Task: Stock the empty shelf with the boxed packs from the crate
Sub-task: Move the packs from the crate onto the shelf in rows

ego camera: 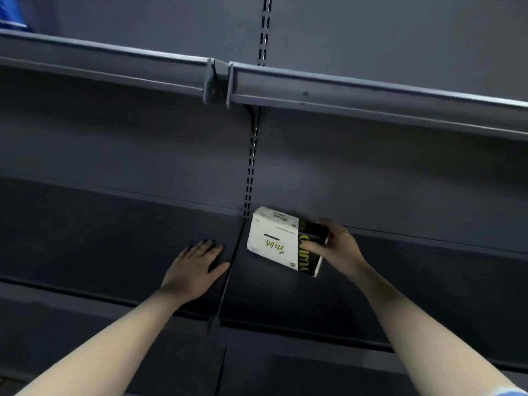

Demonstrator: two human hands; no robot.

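A white and black boxed pack (281, 241) with gold lettering lies at the back of the dark grey shelf (400, 281), just right of the seam between two shelf sections. My right hand (335, 247) grips its black right end, thumb across the front face and fingers round the back. My left hand (197, 267) rests flat on the left shelf section (100, 247), fingers straight, beside the seam. The crate is out of view.
An upper shelf (343, 90) overhangs at the top, joined at a bracket (217, 81). A slotted upright (251, 167) runs down the back panel. Something blue (11, 12) sits on the upper shelf at far left. The lower shelf's front edge (285, 330) crosses below my wrists.
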